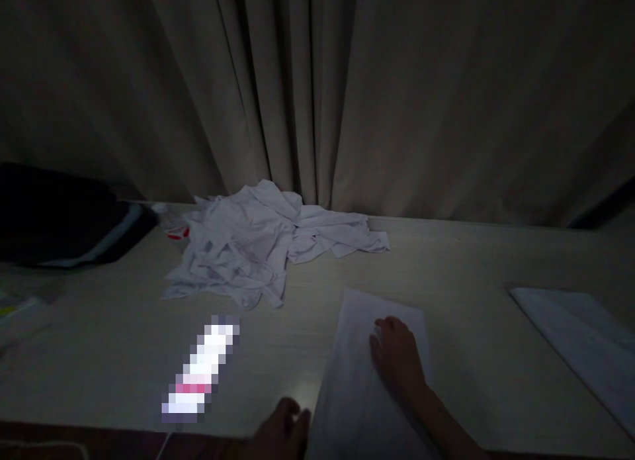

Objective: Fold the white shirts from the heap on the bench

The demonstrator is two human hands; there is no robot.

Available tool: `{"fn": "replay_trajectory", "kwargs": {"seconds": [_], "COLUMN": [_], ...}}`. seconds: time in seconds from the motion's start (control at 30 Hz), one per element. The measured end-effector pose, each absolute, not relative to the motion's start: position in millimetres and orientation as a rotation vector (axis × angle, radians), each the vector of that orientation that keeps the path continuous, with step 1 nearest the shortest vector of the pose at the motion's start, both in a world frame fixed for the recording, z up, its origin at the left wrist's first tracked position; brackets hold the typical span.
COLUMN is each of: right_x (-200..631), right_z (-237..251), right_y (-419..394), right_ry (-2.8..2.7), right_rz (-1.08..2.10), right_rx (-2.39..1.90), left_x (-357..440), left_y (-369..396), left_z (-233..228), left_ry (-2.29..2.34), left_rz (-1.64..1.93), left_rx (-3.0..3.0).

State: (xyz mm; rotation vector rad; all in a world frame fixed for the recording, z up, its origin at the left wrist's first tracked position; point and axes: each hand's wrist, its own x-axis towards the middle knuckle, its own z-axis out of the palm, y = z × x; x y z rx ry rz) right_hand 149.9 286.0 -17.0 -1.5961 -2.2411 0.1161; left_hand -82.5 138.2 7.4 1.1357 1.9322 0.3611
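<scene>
Nearest, the left hand (286,428) sits with fingers curled beside the near left edge of a flat white cloth (354,397) on the table (471,261) (whether it grips fabric, I cannot tell), while the right hand (397,355) rests atop that cloth, fingers bent, any pinch unclear. This straight-edged piece looks largely folded, and the white folded cloth (580,327) at far right seems done. Farther back, before the curtain (421,102), a crumpled heap of white clothing (248,241) lies unfolded, apparently what is left.

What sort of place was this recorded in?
Probably a dim room at home or in lodgings: a long curtain hangs behind a pale table bearing rumpled white cloth and a flat folded white cloth.
</scene>
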Motion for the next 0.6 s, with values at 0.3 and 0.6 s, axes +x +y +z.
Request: {"fn": "replay_trajectory", "kwargs": {"seconds": [0.3, 0.6], "right_x": [225, 205], "right_z": [-53, -75], "right_y": [226, 281], "right_ry": [-1.792, -1.768], "right_rz": [0.246, 0.399], "right_rx": [-1.835, -1.890], "left_x": [-55, -42], "left_y": [287, 324], "left_z": [10, -17], "left_ry": [1.806, 1.768], "left_rz": [0.554, 0.623], "left_rx": [1.360, 1.055]}}
